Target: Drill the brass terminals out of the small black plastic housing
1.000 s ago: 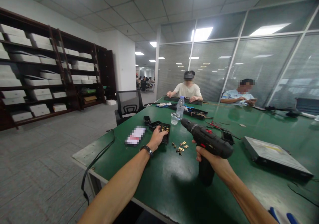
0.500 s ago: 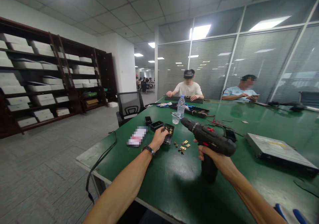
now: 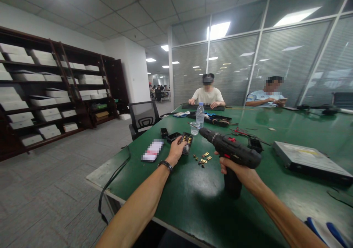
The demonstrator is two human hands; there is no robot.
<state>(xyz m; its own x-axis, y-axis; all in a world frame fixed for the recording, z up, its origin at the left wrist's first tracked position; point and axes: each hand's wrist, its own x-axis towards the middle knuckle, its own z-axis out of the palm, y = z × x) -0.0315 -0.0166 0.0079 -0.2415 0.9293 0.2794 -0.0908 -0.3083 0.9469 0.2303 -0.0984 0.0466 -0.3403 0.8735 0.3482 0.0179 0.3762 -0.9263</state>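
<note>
My right hand (image 3: 234, 166) is wrapped round the grip of a black cordless drill (image 3: 231, 146), its chuck end pointing away to the left over the table. My left hand (image 3: 177, 148) grips a small black case (image 3: 187, 138) with brass pieces set in it; the exact kind of case I cannot make out. Between the hands, loose brass plates (image 3: 204, 161) and small dark screws (image 3: 200, 163) lie on the green table (image 3: 182, 189). Left of the case sit another black box (image 3: 173, 137) and a smaller one (image 3: 164, 132).
A phone (image 3: 152, 151) lies left of my left hand. Beyond the drill stand a plastic cup (image 3: 194, 128) and a water bottle (image 3: 200, 114). A flat metal-cased unit (image 3: 311, 162) rests at the right. Two people sit across the table. A black strap (image 3: 110, 183) hangs over the left edge.
The black case has turned and tipped slightly in my left hand, with the thumb shifted on it. The drill stays in my right hand, almost unmoved. The whole view has shifted a little.
</note>
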